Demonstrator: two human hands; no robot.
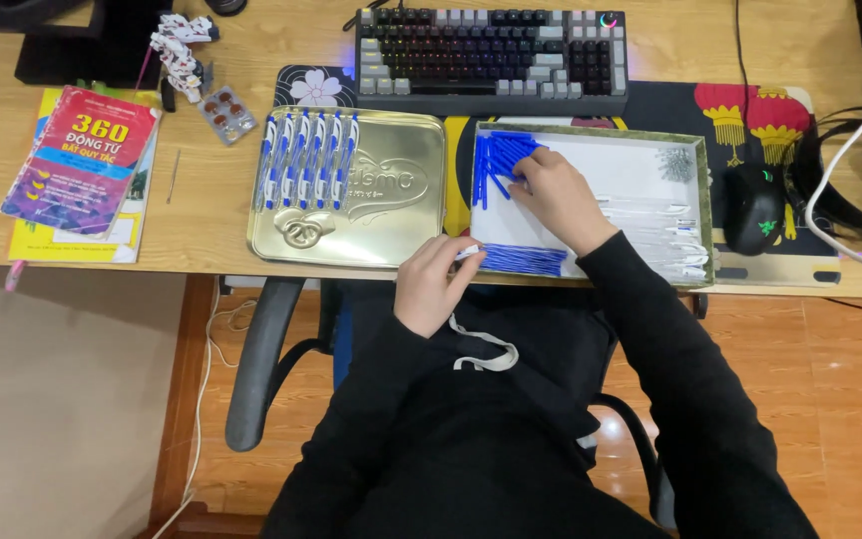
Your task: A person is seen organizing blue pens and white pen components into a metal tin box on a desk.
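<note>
My left hand [434,281] holds a white pen part [468,253] at the near edge of a shallow white box [650,165]. My right hand [554,197] reaches into the box, fingertips on a heap of blue pen caps [496,160] in its far left corner. More blue refills [521,260] lie along the box's near side. White pen barrels [665,225] fill its right half, with small metal springs [675,163] in the far right corner. Several assembled blue-and-white pens [309,160] lie in a row on a gold tin lid [391,200] to the left.
A keyboard [491,55] sits behind the box, a black mouse [753,208] and cables to its right. Books [82,165], a pill blister [226,113] and a small toy robot [182,50] are at the left. The chair armrest [256,364] is below the desk edge.
</note>
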